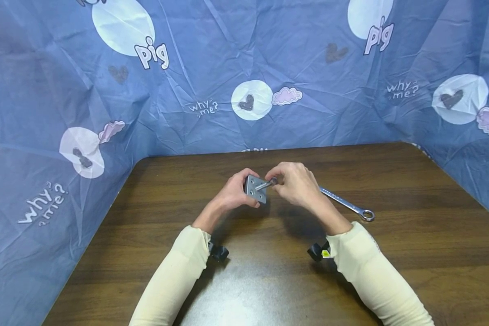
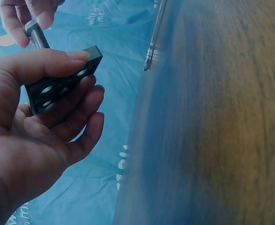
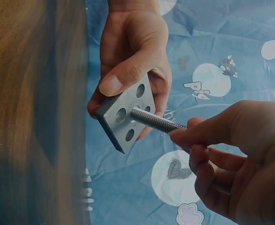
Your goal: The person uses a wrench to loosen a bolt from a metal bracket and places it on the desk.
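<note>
My left hand (image 1: 235,190) grips a square grey metal plate (image 1: 251,194) by its edges, thumb on one side and fingers on the other. Several round holes pierce the plate, as the right wrist view shows. A threaded bolt (image 3: 157,121) stands out from the plate's middle hole, its tip at or in that hole. Thumb and fingers of my right hand (image 1: 295,183) pinch the bolt at its head end. In the left wrist view the bolt head (image 2: 32,26) shows between the right fingertips. Both hands are raised above the table.
A combination wrench (image 1: 346,204) lies on the brown wooden table (image 1: 411,190), right of my right hand and partly hidden by it. Blue printed cloth (image 1: 212,54) hangs behind the table and along its sides.
</note>
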Tool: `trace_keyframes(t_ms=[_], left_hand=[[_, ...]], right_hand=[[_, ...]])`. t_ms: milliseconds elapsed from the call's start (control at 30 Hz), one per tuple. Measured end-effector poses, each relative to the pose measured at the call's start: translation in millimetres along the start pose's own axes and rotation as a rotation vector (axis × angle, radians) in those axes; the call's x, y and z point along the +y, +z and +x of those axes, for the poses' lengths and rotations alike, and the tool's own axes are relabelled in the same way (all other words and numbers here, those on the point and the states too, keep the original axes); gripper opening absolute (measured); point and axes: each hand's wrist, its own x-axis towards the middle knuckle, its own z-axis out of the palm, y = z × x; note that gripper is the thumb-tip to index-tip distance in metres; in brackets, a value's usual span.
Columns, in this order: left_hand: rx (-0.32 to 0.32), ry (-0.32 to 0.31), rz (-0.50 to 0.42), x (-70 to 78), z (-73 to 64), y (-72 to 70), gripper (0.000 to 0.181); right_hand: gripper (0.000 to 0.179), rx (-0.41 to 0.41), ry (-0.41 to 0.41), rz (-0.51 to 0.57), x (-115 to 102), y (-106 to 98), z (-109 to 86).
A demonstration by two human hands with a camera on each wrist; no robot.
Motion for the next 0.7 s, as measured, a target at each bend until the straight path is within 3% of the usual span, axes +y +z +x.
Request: trace_keyframes(t_ms=[233,433,700], left_hand=[[0.002,-0.005,-0.003,0.4,0.2,0.2,0.069],[0.000,-0.001,0.008,0.4,0.5,0.9,0.069],[-0.020,-0.017,0.017,0.9,-0.4,-0.2,0.070]], right_hand=[[0.031,-0.023,-0.017,0.039,2.1,0.2,0.6],[0.057,-0.066,0.057,0.005,4.1,-1.6,0.9],[0.048,-0.050,0.162,-0.105,3.8,-1.1,1.1]])
